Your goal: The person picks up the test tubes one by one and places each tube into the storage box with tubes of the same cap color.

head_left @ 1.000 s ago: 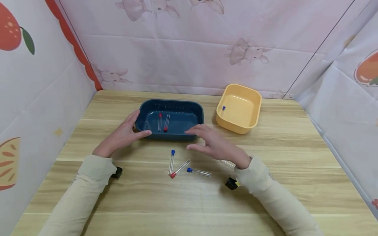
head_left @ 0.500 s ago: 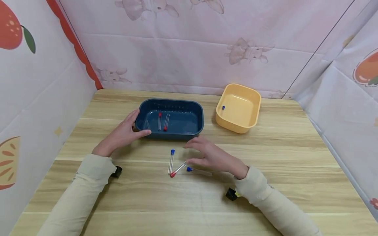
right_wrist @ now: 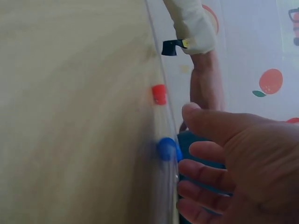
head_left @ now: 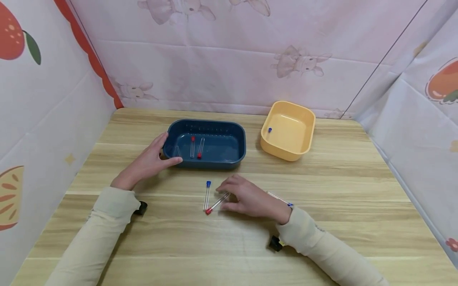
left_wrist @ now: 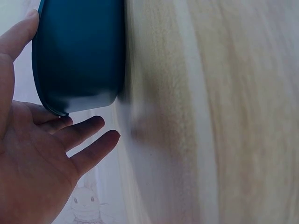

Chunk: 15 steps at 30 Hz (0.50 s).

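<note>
At the left end of a dark blue tub (head_left: 229,165), my left hand (head_left: 144,165) touches the rim with spread, fairly straight fingers, its thumb at the front edge. Inside the tub lie two red-capped test tubes (head_left: 200,149) and a clear tube (head_left: 177,151) close to the left wall. My right hand (head_left: 247,197) is low over the table with fingers loosely bent. Just beyond its fingertips are a red-capped test tube (head_left: 216,204) and a blue-capped test tube (head_left: 207,196). In the right wrist view, a blue cap (right_wrist: 167,149) shows right by the fingers. The hand hides another blue-capped tube.
A yellow tub (head_left: 286,154) stands at the back right, with a blue-capped tube (head_left: 270,130) inside. Another blue-capped tube (head_left: 277,197) lies on the wooden table (head_left: 200,246) behind my right wrist. Printed cloth walls enclose the back and sides.
My right hand has come from the blue tub's front right edge down towards me, over the loose tubes. It now covers the sideways blue-capped one. My left hand stays at the tub.
</note>
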Tool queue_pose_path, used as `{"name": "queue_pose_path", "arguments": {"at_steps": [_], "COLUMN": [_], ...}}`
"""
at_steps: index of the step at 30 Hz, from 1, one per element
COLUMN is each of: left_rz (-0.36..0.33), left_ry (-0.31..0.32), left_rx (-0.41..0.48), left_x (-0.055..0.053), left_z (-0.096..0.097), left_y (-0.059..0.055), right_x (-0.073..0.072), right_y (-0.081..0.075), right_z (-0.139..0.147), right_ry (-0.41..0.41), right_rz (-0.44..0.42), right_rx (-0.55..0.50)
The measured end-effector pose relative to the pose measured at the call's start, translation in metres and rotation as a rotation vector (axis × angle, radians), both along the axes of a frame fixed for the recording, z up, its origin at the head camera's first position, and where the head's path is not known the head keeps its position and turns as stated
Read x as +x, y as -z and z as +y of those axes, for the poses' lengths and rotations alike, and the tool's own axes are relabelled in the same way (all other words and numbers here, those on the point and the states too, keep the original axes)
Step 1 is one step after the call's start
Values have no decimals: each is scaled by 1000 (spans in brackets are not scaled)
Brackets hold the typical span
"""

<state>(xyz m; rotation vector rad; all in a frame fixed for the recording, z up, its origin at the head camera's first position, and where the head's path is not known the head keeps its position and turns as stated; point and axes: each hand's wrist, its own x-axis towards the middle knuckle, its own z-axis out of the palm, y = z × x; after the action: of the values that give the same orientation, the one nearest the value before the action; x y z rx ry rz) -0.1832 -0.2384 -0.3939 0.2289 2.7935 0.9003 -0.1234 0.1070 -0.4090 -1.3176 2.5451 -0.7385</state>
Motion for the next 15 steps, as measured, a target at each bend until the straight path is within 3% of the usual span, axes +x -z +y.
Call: {"name": "queue_pose_path", "arguments": {"at_steps": [15], "left_rz": [-4], "left_ry": [-6], "left_rx": [-1], "left_x": [0], "left_z": [1], "left_y": [0], "right_x": [2], "right_y": [11], "right_z": [-9], "right_ry": [13], "right_rz": [116], "right_rx": [12]}}
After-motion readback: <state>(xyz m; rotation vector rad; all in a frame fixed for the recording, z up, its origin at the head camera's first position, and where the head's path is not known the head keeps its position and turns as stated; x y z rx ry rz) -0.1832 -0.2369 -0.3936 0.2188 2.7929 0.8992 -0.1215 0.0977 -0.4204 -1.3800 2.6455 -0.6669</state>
